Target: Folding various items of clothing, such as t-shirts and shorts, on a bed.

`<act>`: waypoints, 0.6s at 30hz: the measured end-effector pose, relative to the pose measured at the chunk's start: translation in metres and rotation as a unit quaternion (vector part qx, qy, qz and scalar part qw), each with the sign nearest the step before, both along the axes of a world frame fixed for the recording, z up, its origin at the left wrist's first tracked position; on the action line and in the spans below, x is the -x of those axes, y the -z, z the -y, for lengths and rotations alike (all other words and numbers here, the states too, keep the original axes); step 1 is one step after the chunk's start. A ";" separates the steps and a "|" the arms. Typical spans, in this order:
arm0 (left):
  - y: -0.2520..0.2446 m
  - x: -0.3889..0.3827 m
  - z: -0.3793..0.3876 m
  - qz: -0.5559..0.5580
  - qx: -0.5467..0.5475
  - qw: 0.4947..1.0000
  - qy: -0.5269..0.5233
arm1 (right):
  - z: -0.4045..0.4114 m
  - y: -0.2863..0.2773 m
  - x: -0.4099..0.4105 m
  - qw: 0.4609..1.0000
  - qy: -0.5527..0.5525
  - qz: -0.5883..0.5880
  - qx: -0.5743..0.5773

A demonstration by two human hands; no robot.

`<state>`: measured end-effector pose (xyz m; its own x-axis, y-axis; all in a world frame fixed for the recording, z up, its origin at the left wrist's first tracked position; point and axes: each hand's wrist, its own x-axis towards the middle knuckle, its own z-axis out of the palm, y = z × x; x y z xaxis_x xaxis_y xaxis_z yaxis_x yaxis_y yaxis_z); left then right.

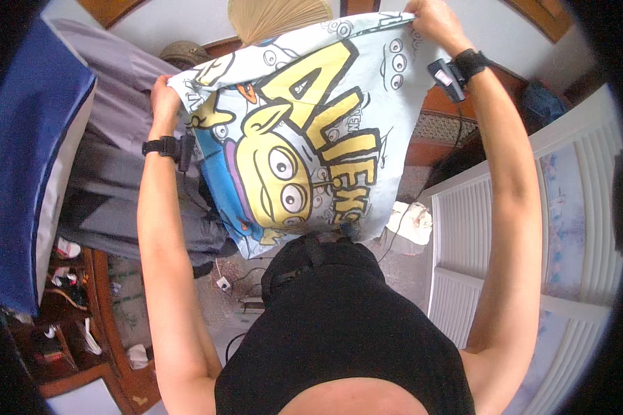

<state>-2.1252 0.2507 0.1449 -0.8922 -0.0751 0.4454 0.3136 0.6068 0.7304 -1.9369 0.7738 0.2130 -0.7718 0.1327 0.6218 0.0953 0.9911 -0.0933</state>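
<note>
A large printed cloth, light blue with a yellow three-eyed cartoon figure and big yellow letters, hangs spread out between my hands. Its upper left corner is pinched in my left hand. Higher up, my right hand grips the upper right corner. The top edge looks folded over and slants upward to the right. The lower edge reaches down near the waist of my black clothing. Both wrists wear black straps with small devices. Part of the fingers of each hand is hidden by the cloth or the view.
Grey and mauve cloths hang at the left beside a blue panel. A wooden shelf holds shoes at the lower left. White louvred doors stand at the right. A woven fan is behind the cloth; cables and a white bag lie on the floor.
</note>
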 end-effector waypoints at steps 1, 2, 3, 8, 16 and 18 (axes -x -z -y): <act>-0.002 0.002 0.002 0.007 -0.006 1.000 0.005 | 0.004 -0.002 -0.008 0.999 0.031 0.015 -0.026; -0.004 0.008 0.006 0.014 -0.033 0.999 0.026 | -0.005 0.002 0.000 1.000 0.009 0.018 0.005; -0.003 0.006 0.004 0.030 -0.070 0.995 0.059 | 0.005 0.000 -0.006 0.999 0.017 0.034 0.016; -0.011 -0.004 -0.006 0.024 -0.015 0.999 0.038 | 0.039 0.003 -0.041 0.997 -0.026 0.061 0.038; 0.073 0.004 -0.042 0.127 0.120 0.982 0.069 | 0.046 0.117 -0.038 0.948 -0.026 0.279 0.148; 0.097 0.009 -0.023 0.099 0.186 0.971 0.115 | 0.054 0.133 -0.023 0.940 -0.062 0.293 0.167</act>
